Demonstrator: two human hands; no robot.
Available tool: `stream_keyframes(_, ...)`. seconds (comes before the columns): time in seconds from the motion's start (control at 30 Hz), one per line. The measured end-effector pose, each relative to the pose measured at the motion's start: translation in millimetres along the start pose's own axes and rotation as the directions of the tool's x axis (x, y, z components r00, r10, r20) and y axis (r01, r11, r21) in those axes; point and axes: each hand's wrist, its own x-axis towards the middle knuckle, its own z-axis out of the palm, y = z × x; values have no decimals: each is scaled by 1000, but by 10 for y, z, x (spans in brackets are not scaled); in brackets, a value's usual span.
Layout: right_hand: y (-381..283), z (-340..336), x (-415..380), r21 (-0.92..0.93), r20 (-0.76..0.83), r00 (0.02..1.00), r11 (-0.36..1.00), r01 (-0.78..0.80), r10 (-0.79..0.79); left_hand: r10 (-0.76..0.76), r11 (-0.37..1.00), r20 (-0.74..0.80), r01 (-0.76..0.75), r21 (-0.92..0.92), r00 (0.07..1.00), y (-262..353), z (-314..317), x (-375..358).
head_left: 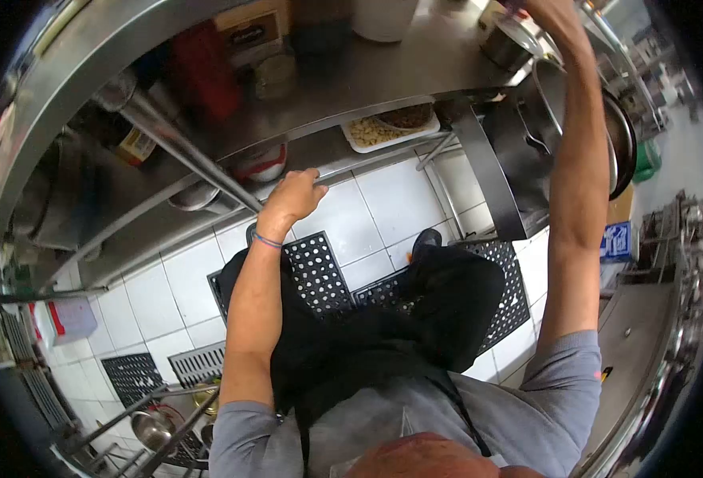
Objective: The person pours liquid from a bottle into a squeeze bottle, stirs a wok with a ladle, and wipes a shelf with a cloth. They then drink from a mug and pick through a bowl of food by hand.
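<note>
My left hand (292,195) reaches forward, its fingers curled over the front edge of the stainless steel counter (415,68); a thin band circles its wrist. My right hand (555,12) is stretched far out at the top right, above a small steel pot (507,41) on the counter. It is partly cut off by the frame, so its grip is hidden. A large round pan (621,143) hangs just beside my right forearm.
A white tray of food (387,127) sits on the shelf under the counter. A red container (204,72), a box (252,32) and a white tub (383,16) stand on top. Black perforated mats (320,271) lie on the white tiled floor. More steel counter (638,350) runs along my right.
</note>
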Motion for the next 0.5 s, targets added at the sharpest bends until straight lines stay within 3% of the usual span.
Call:
stream_keyframes(0.07,304,-61,-43,-326,43,994,942,-81,101,-59,997,50,56,58,997,26,-54,26)
stream_keyframes(0.17,595,-413,34,-425,238,958,904,-47,162,-61,997,66,58,48,996,21,-31,76)
stream_keyframes(0.2,645,-463,125,-364,199,948,917,-162,247,-34,999,29,33,16,999,35,-39,77)
stream_keyframes(0.23,620,-428,25,-368,-30,993,923,-115,112,-10,1000,-15,10,-20,1000,37,-54,99)
stream_keyframes(0.27,613,-346,-297,-378,-247,969,923,-69,-29,14,999,-16,-15,-30,1000,3,-58,108)
stream_keyframes(0.3,652,-228,-703,-392,-439,883,920,-24,-165,-14,999,-2,14,-36,1000,-10,-54,93)
stream_keyframes(0.37,1048,67,-1307,-449,-629,716,894,-16,-303,-73,996,12,73,-44,997,1,-115,117)
stream_keyframes(0.4,1418,275,-1613,-388,-669,709,919,-74,-225,-92,995,16,93,-29,996,26,-151,112)
stream_keyframes(0.43,1859,552,-1905,-254,-647,762,946,-202,-11,-97,995,10,97,-29,995,31,-153,121)
stream_keyframes(0.47,2317,844,-2176,-61,-553,776,914,-402,304,-96,995,14,97,-25,995,35,-136,126)
stream_keyframes(0.5,2753,1135,-2420,139,-374,698,781,-609,611,-92,996,18,93,-19,996,35,-123,134)
